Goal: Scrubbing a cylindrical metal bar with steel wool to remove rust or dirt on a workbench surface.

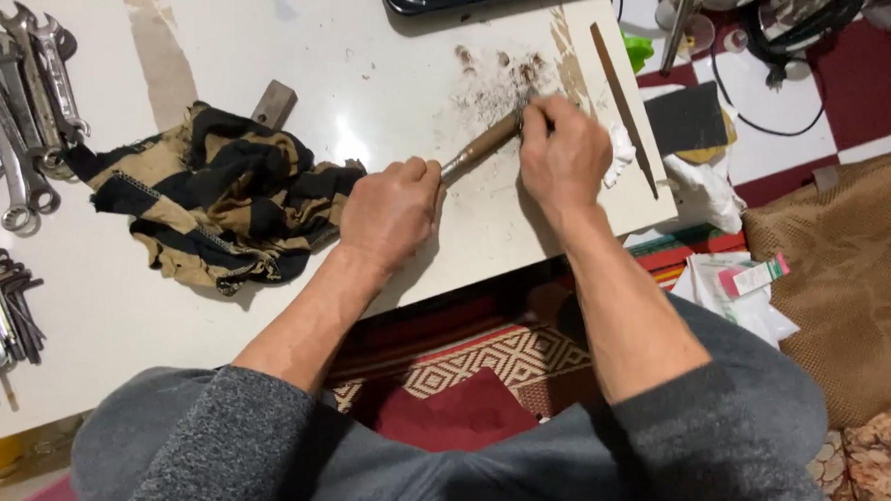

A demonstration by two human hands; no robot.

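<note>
White and smooth, the desk (256, 48) fills most of the view, with a red patterned rug on the floor under it. The left hand (389, 211) is closed around the near end of a tool with a brown wooden handle (481, 145), so the tool lies flat and does not roll. The right hand (565, 157) is curled over the far end of the tool, and its fingers (545, 116) are bent tight and press down there. I cannot tell what is under those fingers, because the hand hides it. Brown dust (498, 78) lies on the desk just past the right hand, so it looks like something is being rubbed or scraped at that spot. A striped cloth (218, 195) in black and tan sits crumpled just beside the left hand, close enough to grab for wiping. A small block (274, 103) rests near the cloth. Shiny wrenches (18, 99) lie in a row at the far left, well apart from the hands, out of the way. A long thin file (622, 102) lies near the right edge of the desk, next to a bit of white paper (622, 153). Grey sleeves (214, 451) cover the arms.
</note>
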